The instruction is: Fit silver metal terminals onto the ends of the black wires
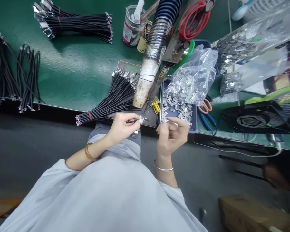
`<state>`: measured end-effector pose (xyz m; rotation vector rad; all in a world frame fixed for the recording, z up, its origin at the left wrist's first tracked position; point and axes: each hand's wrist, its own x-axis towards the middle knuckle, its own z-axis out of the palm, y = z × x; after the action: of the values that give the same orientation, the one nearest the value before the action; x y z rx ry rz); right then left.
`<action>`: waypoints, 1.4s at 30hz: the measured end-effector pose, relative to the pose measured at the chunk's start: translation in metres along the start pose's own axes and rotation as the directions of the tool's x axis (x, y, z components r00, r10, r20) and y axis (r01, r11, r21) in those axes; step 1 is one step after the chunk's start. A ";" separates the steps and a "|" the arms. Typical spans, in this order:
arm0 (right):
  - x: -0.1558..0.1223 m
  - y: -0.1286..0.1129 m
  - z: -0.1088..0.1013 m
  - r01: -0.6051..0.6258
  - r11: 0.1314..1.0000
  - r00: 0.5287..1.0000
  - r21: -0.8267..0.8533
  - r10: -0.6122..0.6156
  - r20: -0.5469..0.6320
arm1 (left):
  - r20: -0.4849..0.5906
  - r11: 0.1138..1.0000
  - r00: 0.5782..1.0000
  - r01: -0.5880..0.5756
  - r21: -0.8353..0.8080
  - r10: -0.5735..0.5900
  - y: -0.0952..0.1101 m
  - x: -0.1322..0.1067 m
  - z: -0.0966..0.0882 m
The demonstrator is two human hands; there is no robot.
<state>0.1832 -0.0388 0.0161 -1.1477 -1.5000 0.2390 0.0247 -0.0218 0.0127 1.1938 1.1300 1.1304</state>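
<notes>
cable left of the blue tray, pinched by the left hand, tip toward the tray; right hand, nearer the tray, fingers curled; can't tell if holding anything

Hose blocks way ahead; tabletop passable at left; gap to tray perhaps tight.

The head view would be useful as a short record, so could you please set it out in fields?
Left hand: pinches a thin dark cable near its pale end
Right hand: fingers curled near the blue tray; grip unclear
Tray contents: loose small metal parts, with a clear bag partly over them
Nearest bundle: black cables, red band
Bench: green
Far right: black fan
</notes>
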 end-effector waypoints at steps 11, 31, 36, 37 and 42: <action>-0.008 0.009 0.012 0.203 0.952 0.975 -0.230 -0.173 0.141 | -0.092 0.998 0.996 -0.003 -0.055 -0.002 0.000 0.008 0.006; -0.003 0.009 0.018 0.069 0.991 0.992 -0.119 -0.056 0.111 | -0.064 0.999 0.998 -0.021 -0.033 0.019 -0.003 0.013 0.001; -0.001 0.008 0.019 0.196 0.964 0.977 -0.178 -0.176 0.119 | -0.089 0.998 0.995 -0.046 -0.050 0.041 0.000 0.014 0.006; -0.001 0.008 0.019 0.203 0.961 0.976 -0.187 -0.183 0.120 | -0.095 0.997 0.995 -0.048 -0.052 0.043 0.001 0.014 0.007; 0.001 0.009 0.020 0.209 0.962 0.974 -0.176 -0.190 0.120 | -0.143 0.994 0.987 -0.088 -0.060 0.079 0.004 0.014 0.010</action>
<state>0.1706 -0.0247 0.0044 -1.1353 -1.7457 0.0171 0.0363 -0.0091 0.0161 1.1328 1.1477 1.3236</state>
